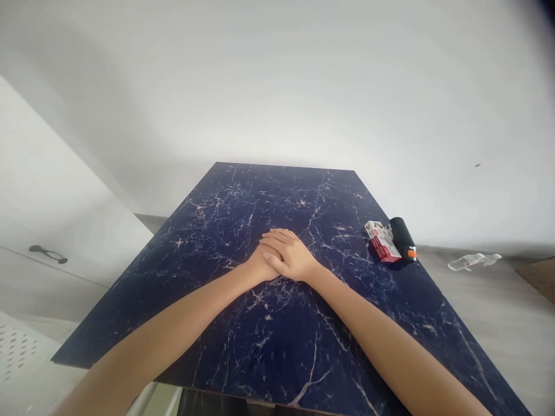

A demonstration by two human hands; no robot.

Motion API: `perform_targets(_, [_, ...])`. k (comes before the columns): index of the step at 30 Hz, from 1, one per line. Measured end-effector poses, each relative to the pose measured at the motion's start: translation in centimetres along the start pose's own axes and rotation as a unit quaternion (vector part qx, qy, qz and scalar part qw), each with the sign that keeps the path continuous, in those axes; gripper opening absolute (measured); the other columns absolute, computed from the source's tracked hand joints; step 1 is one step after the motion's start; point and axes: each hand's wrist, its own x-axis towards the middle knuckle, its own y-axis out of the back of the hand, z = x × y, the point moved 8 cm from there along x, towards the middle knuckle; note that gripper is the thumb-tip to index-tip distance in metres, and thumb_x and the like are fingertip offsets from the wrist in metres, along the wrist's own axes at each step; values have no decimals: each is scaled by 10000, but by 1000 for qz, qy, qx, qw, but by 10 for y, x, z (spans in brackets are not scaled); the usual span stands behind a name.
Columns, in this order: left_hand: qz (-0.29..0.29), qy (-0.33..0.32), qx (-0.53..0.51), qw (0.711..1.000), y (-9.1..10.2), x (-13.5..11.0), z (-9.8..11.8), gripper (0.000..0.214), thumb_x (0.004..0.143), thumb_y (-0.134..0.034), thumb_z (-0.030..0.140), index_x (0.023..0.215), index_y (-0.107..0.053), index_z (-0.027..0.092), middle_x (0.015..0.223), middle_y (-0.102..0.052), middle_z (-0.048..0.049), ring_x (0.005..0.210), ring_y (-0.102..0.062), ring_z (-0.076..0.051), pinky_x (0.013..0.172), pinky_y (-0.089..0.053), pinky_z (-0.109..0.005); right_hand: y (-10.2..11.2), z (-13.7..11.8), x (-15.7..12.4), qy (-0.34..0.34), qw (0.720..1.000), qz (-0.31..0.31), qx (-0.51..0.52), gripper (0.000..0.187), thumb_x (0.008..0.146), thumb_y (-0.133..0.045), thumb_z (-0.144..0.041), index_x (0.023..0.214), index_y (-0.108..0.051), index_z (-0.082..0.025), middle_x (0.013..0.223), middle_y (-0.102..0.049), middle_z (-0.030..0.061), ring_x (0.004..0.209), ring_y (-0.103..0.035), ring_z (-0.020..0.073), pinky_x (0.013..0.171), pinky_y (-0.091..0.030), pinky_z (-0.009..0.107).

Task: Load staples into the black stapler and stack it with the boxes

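Observation:
My right hand (295, 255) lies over my left hand (259, 263) near the middle of a dark blue, white-veined marble-look table (277, 196). The fingers of my right hand wrap across the back of the left, with the thumb lying alongside. Most of my left hand's fingers are hidden underneath, so their pose does not show. Both forearms reach in from the bottom corners. To the right of my hands, apart from them, a small red and white box (384, 241) sits against a black cylindrical object (402, 237) with an orange patch.
Beyond the table's far edge stands a white wall (277, 86). Clear plastic bottles (472, 262) lie on the floor to the right. At left is a white panel with a dark handle (48, 254). A white perforated surface (17, 349) shows at the lower left.

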Motion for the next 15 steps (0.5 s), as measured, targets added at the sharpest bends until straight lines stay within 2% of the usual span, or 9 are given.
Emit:
perform_targets(2, [30, 23, -27, 999, 0, -2, -2, 801, 899, -301, 123, 1624, 8, 267, 1479, -551, -101, 1189, -658, -265, 979, -577, -508, 0, 0, 0, 2, 1000, 2, 2, 431, 1030, -442, -410, 1342, -639, -187, 1373, -652, 82, 1329, -540, 304, 1183, -384, 533])
perform_targets(5, [33, 28, -15, 999, 3, -2, -5, 774, 898, -333, 138, 1623, -91, 256, 1455, -578, -98, 1204, -650, -277, 981, -573, -506, 0, 0, 0, 4, 1000, 1, 2, 432, 1032, -438, -412, 1343, -637, -187, 1374, -651, 84, 1327, -542, 301, 1183, -384, 532])
perform_targets(8, [-66, -30, 81, 994, 4, 3, -7, 701, 887, -424, 200, 1577, -322, 280, 1378, -634, -53, 1281, -591, -295, 1016, -550, -504, 0, 0, 0, 3, 1000, 1, 3, 434, 1034, -431, -413, 1347, -633, -191, 1375, -649, 84, 1327, -542, 301, 1178, -388, 537])
perform_targets(11, [-174, -81, 170, 967, 5, 6, -16, 637, 864, -509, 277, 1498, -478, 322, 1319, -662, -25, 1333, -535, -323, 1043, -521, -549, 0, 0, 0, 0, 1000, 0, 3, 431, 1036, -430, -412, 1347, -633, -194, 1375, -649, 81, 1330, -540, 300, 1179, -387, 539])
perform_targets(15, [-209, -99, 191, 954, 11, 8, -24, 628, 836, -523, 323, 1464, -527, 320, 1304, -669, -24, 1348, -511, -343, 1041, -511, -583, 0, 0, 0, -2, 1000, -2, 2, 426, 1034, -436, -415, 1356, -629, -214, 1376, -650, 78, 1332, -541, 309, 1166, -397, 562])
